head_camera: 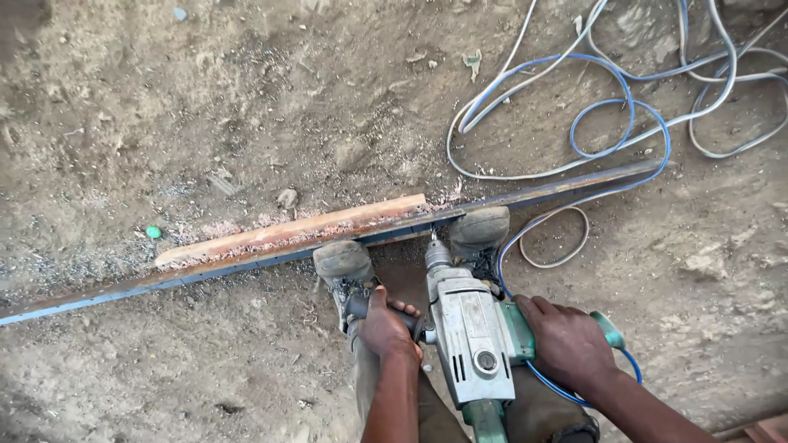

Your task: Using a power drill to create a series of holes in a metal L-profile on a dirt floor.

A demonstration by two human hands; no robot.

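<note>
Head view, steeply down, close.

bare dirt ground [164, 98], scattered stones, sawdust; flat daylight.

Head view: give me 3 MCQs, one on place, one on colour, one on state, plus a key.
1. Where does the drill's bit meet the work?
A. on the long metal bar between the two shoes
B. on the coiled cable
C. on bare dirt left of the wood strip

2. What colour is the small round bit of litter on the ground left of the wood strip?
A. red
B. green
C. yellow

3. How is the drill held?
A. left hand only
B. lying loose on the ground
C. both hands closed on it

Key:
1 A: the drill points its bit at the metal bar between the shoes.
2 B: the litter is green.
3 C: the left hand wraps the side grip and the right hand the rear handle.
</note>
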